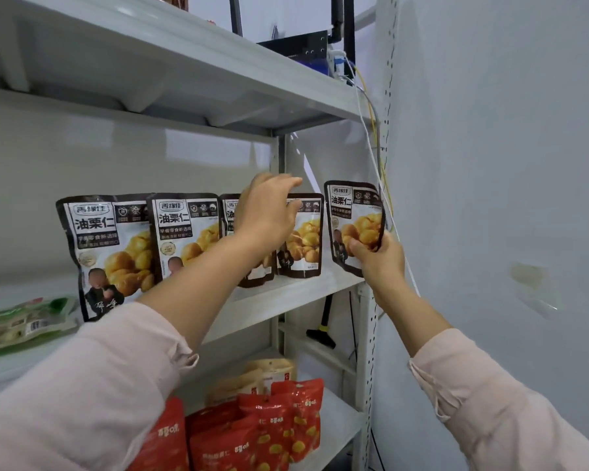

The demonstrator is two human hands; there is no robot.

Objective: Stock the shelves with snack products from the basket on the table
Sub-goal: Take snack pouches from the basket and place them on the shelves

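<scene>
Several brown-and-white chestnut snack pouches [184,232] stand in a row on the middle shelf [286,300]. My right hand [378,256] grips the lower part of one more chestnut pouch [354,212], held upright at the shelf's right end, just above its front edge. My left hand [269,212] reaches over the row, fingers loosely curved at the top of a standing pouch [306,239], partly hiding it and the one behind. Whether the fingers pinch that pouch is unclear. The basket and table are out of view.
Red snack bags [269,426] and tan bags [272,372] fill the lower shelf. A green packet [21,321] lies at the middle shelf's left. Cables [374,147] hang along the perforated right upright [368,334]. A white wall stands close on the right. The upper shelf [184,62] overhangs.
</scene>
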